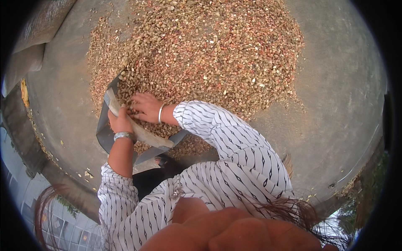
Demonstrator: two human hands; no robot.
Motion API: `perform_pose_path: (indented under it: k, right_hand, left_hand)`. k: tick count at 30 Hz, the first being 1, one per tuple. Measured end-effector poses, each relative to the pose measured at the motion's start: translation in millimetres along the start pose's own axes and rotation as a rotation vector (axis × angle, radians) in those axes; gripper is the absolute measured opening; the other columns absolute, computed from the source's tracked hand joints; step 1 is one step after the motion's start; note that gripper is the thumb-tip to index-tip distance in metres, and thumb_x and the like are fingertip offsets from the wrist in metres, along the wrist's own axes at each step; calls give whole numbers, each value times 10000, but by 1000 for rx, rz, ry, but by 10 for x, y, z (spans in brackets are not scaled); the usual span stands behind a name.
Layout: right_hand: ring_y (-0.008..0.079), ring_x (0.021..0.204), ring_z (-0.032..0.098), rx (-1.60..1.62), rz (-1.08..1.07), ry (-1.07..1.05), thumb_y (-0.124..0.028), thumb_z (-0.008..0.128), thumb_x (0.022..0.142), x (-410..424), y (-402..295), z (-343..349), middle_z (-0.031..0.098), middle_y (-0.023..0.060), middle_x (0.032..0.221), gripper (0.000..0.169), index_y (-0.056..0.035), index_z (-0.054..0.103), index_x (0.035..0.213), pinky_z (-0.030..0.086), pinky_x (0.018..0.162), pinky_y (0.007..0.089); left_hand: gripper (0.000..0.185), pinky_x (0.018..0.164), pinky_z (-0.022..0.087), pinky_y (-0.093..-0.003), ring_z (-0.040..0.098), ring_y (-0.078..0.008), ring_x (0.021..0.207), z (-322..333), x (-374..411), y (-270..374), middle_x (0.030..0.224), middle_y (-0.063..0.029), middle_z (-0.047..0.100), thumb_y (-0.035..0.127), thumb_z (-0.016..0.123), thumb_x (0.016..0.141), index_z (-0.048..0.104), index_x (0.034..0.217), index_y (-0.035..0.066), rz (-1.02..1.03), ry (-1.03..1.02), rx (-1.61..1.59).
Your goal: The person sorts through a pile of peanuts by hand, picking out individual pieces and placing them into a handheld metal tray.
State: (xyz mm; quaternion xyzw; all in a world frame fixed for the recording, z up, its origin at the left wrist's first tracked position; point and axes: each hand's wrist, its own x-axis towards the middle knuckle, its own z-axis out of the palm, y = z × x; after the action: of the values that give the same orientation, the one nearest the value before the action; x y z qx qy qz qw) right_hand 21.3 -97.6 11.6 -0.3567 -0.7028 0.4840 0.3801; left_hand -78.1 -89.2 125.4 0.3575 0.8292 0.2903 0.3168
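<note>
A wide heap of shelled-looking seeds or nuts (220,62), brown, tan and reddish, is spread over the concrete floor. My left hand (120,119) grips the pale wooden handle (147,136) of a grey metal scoop (105,125), whose far edge meets the heap. My right hand (145,107), with a silver bangle at its wrist, lies over the brown pieces at the scoop's mouth, fingers spread and slightly blurred. Whether it holds any pieces, I cannot tell. Some of the scoop's load is hidden by the handle and my hands.
Full-looking sacks (40,28) lie at the upper left. Bristles, perhaps of a broom (287,166), show beside my right sleeve. A sandalled foot (160,161) is below the scoop. Yellowish scraps (89,174) lie near the floor's raised left edge, with paving beyond.
</note>
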Motion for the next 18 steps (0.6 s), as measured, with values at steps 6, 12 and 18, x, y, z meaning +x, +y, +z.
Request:
perform_pose_path:
  k: [6, 12, 18]
  right_hand:
    - [300, 1171, 491, -119, 31, 170, -267, 553, 860, -150, 53, -1316, 431, 141, 1352, 307, -104, 605, 1115, 384, 1005, 376]
    - [379, 1170, 444, -1256, 499, 937, -376, 552, 834, -1651, 802, -3869, 486, 240, 1247, 460, -64, 582, 1171, 353, 976, 451]
    - [397, 1150, 442, -1118, 319, 841, -356, 494, 871, -1894, 1180, -3517, 499, 207, 1237, 434, -83, 553, 1205, 306, 1000, 475]
  left_hand:
    - [432, 484, 459, -305, 551, -167, 532, -9, 84, -26, 753, -85, 570, 183, 593, 798, 450, 1168, 11, 7, -40, 30]
    - [418, 482, 455, -308, 552, -176, 515, -82, 41, -83, 723, -80, 558, 204, 597, 803, 460, 1151, 18, -28, -17, -17]
    - [443, 520, 474, -316, 585, -179, 556, -101, 76, -12, 749, -88, 584, 226, 605, 791, 469, 1150, 3, -19, -25, 108]
